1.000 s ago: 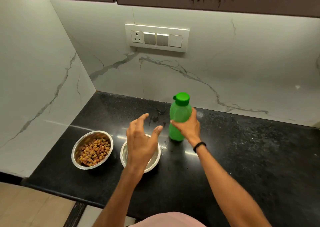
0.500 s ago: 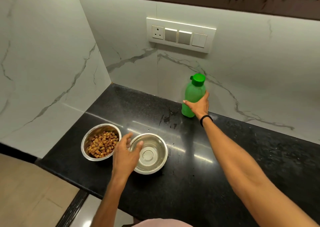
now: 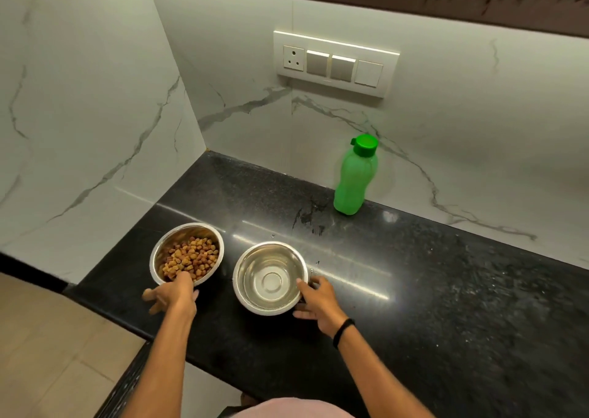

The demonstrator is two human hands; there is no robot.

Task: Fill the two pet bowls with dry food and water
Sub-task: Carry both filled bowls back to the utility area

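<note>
Left hand [image 3: 177, 293] clamped on near rim of round steel bowl of brown kibble [image 3: 186, 253]. Right hand [image 3: 317, 301] clamped on right rim of round steel bowl of water [image 3: 270, 278]. Both bowls on black speckled surface [image 3: 430, 290]; capped green plastic bottle [image 3: 355, 175] upright against wall.

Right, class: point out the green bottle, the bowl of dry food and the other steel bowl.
green bottle [image 3: 352, 181], head view, middle of its body.
bowl of dry food [image 3: 161, 251], head view, left inner wall.
other steel bowl [image 3: 271, 282], head view, centre of its base.
</note>
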